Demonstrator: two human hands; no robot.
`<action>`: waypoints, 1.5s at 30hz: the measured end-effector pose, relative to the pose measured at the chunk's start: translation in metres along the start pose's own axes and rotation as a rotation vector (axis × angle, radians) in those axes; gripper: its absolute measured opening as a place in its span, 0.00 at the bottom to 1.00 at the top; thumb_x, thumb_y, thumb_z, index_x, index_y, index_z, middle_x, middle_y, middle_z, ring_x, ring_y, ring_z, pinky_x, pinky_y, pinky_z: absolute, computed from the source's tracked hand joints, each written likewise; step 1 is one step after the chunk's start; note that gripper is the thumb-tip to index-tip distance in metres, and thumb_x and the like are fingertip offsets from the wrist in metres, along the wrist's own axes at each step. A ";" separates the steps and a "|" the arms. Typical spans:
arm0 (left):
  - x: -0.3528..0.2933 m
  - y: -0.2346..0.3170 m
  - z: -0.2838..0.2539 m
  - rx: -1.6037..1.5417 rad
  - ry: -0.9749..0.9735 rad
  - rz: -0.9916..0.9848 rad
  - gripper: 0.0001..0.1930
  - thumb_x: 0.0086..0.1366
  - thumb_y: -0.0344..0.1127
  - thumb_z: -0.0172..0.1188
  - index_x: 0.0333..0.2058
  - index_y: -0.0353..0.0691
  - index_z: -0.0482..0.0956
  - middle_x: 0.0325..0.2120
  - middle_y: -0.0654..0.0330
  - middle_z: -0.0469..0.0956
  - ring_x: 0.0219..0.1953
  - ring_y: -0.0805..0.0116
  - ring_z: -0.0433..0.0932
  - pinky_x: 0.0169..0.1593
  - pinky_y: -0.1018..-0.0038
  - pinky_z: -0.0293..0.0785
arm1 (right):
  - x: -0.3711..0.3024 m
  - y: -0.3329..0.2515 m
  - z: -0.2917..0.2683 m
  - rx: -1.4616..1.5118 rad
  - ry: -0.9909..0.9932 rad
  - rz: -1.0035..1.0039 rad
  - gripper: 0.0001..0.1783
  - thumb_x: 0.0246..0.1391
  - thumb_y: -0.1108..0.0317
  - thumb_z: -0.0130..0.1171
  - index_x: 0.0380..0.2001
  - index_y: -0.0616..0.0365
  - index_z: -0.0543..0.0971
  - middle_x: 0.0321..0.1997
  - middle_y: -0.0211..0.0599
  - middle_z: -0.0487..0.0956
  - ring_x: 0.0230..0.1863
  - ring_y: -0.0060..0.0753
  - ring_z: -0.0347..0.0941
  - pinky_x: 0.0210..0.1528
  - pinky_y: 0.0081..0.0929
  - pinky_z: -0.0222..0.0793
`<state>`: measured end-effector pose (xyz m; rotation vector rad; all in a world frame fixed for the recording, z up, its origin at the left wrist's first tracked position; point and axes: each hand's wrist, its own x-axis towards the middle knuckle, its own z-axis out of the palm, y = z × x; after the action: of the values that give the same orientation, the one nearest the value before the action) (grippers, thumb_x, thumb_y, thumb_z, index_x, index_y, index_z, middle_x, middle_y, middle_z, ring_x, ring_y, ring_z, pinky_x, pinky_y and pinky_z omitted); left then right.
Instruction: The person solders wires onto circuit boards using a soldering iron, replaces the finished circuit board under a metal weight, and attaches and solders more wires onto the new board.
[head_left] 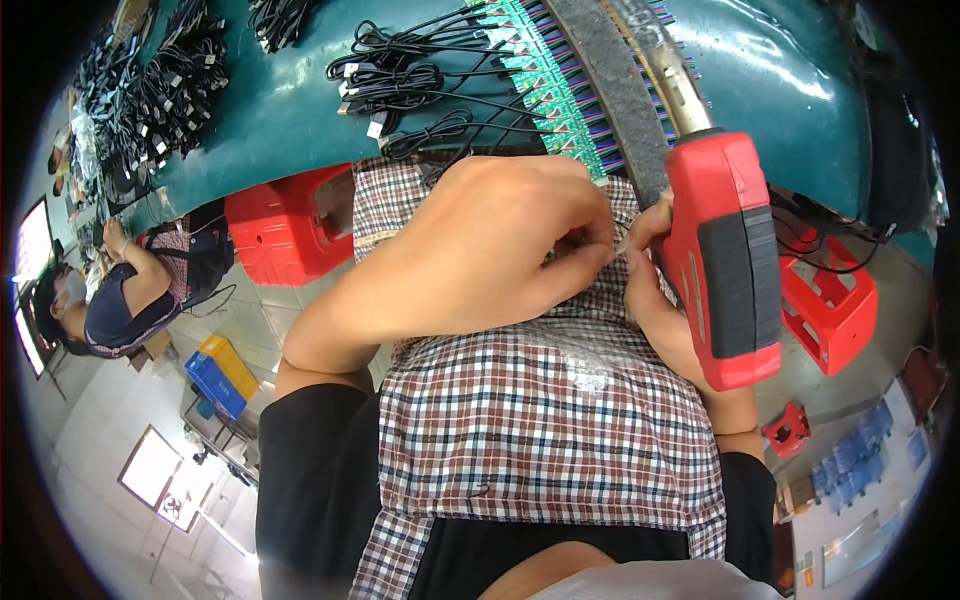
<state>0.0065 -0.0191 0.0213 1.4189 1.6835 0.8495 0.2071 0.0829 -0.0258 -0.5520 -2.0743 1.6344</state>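
Your left hand [512,240] curls tightly, right hand [652,285] half-curls by gun [722,250]; can't tell holds. Loose grip could tip gun onto boards [549,82].

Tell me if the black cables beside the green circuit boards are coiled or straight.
Mostly coiled: the black cables lie in looped bundles.

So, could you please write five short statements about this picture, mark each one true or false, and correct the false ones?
1. Coiled black cables lie beside a row of green circuit boards on a glossy green table. True.
2. The cables are right of the circuit boards. False: they are left of them.
3. The red-and-black pistol-shaped tool appears right of the left hand. True.
4. The left hand grips the tool. False: it is close to the right hand, above the checked fabric apron.
5. Red plastic stools appear on both sides. True.
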 end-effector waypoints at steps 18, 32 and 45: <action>0.007 -0.015 0.033 0.265 0.343 -0.070 0.05 0.57 0.28 0.70 0.27 0.38 0.81 0.23 0.62 0.78 0.25 0.68 0.78 0.28 0.74 0.72 | -0.087 -0.032 -0.073 -0.250 -0.087 0.288 0.21 0.62 0.75 0.58 0.57 0.59 0.69 0.41 0.35 0.70 0.32 0.27 0.68 0.37 0.31 0.71; 0.017 -0.014 0.032 0.410 0.272 -0.039 0.06 0.56 0.29 0.70 0.26 0.36 0.81 0.22 0.60 0.78 0.23 0.68 0.78 0.28 0.74 0.74 | -0.117 -0.015 -0.071 -0.254 -0.002 0.481 0.13 0.52 0.75 0.69 0.42 0.62 0.83 0.39 0.43 0.82 0.39 0.44 0.80 0.44 0.36 0.74; 0.018 -0.013 0.030 0.430 0.259 -0.039 0.06 0.56 0.28 0.70 0.26 0.36 0.81 0.22 0.60 0.79 0.23 0.68 0.79 0.28 0.75 0.76 | -0.118 -0.017 -0.077 -0.308 -0.121 0.438 0.08 0.63 0.81 0.57 0.44 0.63 0.76 0.41 0.35 0.76 0.42 0.26 0.71 0.45 0.26 0.68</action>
<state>0.0250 -0.0030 -0.0067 1.6003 2.1822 0.6977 0.3472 0.0742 -0.0046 -1.1016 -2.4427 1.6068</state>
